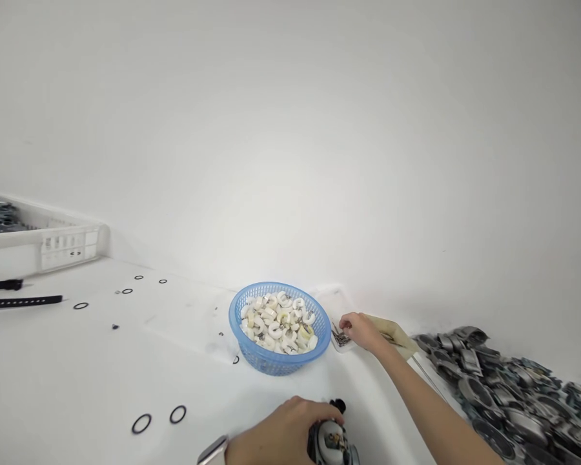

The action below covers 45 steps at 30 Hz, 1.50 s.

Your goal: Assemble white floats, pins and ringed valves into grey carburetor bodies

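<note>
- A white worktable (77,361) is stretching out under both hands, backed by a bare white wall.
- A heap of grey metal castings (508,394) is lying to the right of the outstretched right arm, close beside it.
- A white plastic crate (53,242) is sitting far off to the left of both hands, two black straps (19,300) lying in front of it.
- A blue plastic basket (279,326) of white C-shaped parts is standing just left of the right hand and beyond the left hand.
- The left hand (275,436), a watch at its wrist, is closing around a grey metal part (332,442) with a black knob, fingers wrapped over its top.
- The right hand (361,329) is reaching into a small white tray (341,339) of small metal pieces, fingertips pinching down among them; whether it is holding one cannot be told.
- Black O-rings (159,418) are lying loose to the left of the left hand.
</note>
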Available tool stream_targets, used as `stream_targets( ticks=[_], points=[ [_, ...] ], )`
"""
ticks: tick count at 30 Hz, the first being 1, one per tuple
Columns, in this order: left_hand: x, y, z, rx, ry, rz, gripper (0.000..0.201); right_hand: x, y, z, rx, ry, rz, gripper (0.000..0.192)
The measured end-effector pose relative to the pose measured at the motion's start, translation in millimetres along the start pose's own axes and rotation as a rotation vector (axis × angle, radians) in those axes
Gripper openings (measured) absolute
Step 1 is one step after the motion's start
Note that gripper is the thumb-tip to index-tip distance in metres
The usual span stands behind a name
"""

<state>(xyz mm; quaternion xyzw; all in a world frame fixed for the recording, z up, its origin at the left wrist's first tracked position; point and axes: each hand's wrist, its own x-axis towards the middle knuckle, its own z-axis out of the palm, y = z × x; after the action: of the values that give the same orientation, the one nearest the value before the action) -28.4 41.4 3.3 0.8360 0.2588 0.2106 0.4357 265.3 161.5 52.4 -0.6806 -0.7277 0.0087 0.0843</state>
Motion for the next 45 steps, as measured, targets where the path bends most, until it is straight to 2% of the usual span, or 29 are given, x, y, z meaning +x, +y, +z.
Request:
stream_targets(
  ticks=[3, 9, 12, 15, 18, 21, 25, 33, 38, 40, 45],
  points=[
    [-3, 3, -0.4, -0.023, 0.010, 0.014, 0.075, -2, -1, 1, 0.036, 0.008, 0.010, 0.023],
    [-4, 6, -1.2, -0.015, -0.009, -0.038, 0.089, -8, -2, 2, 0.207, 0.032, 0.012, 0.022],
    [-6, 19, -4.5, 0.061, 0.027, -0.028, 0.075, -22, -2, 1, 0.391, 0.047, -0.005, 0.019],
    [-9, 32, -7.9, 0.126, 0.057, -0.001, 0.054, -53, -7, 2, 0.648, 0.021, -0.046, 0.018],
    [-9, 38, -9.4, 0.153, 0.076, 0.046, 0.041, -94, -20, 6, 0.909, -0.067, -0.089, 0.014],
    [-9, 39, -9.6, 0.145, 0.082, 0.042, 0.035, -130, -34, 12, 1.089, -0.161, -0.099, 0.009],
    [-8, 39, -9.1, 0.120, 0.043, -0.069, 0.036, -158, -45, 19, 1.205, -0.217, -0.087, 0.011],
    [-9, 51, -3.9, 0.089, 0.068, -0.225, 0.035, -171, -63, 23, 1.361, -0.156, -0.034, 0.012],
    [-8, 57, -1.9, -0.144, 0.018, -0.358, 0.038, -174, -69, 26, 1.396, -0.132, -0.050, 0.015],
    [-8, 57, -1.3, -0.174, 0.022, -0.366, 0.038, -174, -70, 27, 1.390, -0.110, -0.045, 0.014],
    [-9, 60, -1.4, -0.049, 0.071, -0.315, 0.031, -173, -71, 27, 1.389, -0.118, -0.039, 0.009]
  ],
)
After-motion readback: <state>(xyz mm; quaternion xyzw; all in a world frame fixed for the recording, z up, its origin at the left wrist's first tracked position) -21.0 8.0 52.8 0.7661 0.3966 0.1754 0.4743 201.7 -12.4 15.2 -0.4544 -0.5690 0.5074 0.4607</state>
